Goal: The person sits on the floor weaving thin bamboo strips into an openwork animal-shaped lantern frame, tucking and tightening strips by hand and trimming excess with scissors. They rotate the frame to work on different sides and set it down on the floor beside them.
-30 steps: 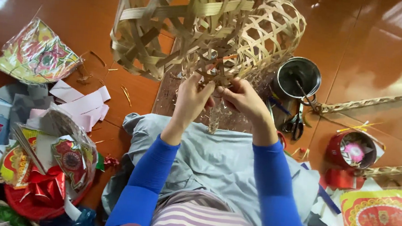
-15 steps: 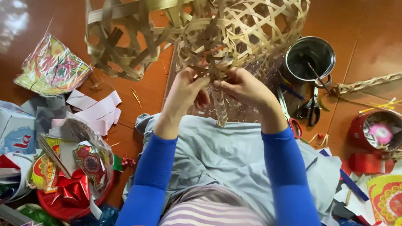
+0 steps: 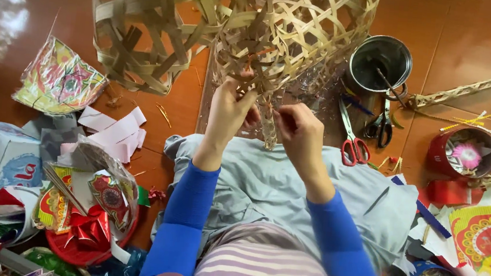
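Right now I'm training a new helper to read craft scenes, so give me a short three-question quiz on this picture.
1. True or false: both hands work at the woven bamboo frame.
2. Which lies just right of the right hand on the floor? A) red-handled scissors B) a hammer C) a glue bottle
3. Fill in: the metal pot stands on the person's ____ side.

Key
1. True: the left hand grips the frame's lower edge, and the right hand pinches a strip hanging from it.
2. A.
3. Right, beyond the scissors.
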